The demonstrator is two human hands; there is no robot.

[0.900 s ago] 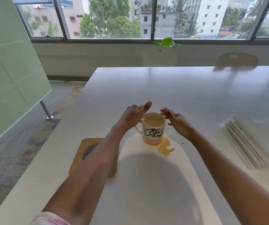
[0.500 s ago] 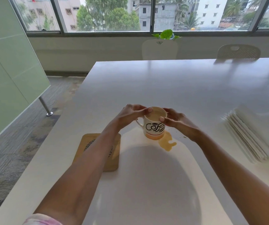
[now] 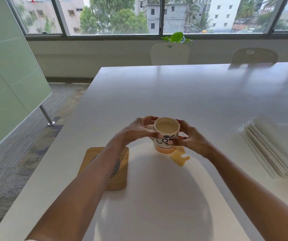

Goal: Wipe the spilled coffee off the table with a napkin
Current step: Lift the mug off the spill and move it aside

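Both hands have closed round the coffee mug [image 3: 166, 134] since a moment ago, when they only flanked it. Nearest, under the left forearm, lies one square wooden coaster [image 3: 121, 180] with a woven centre. Just below the right hand [image 3: 191, 139] sits the one puddle of spilled coffee [image 3: 180, 157], pale tan, touching the mug's base on the white counter [image 3: 157, 94]. The left hand [image 3: 135, 131] curls its fingers over the handle side and the right hand wraps the other side, thumb across the print. Whether the mug is clear of the counter I cannot tell. It is one mug, filled near the brim, so likely heavy and quick to slop. Well to the right of the right hand stands one fanned stack of paper napkins [image 3: 268, 150], too many sheets to count. A napkin should be light, limp and absorbent, and it is best pinched at a free corner of the top sheet. Beyond the hands are two chairs [image 3: 169, 54].
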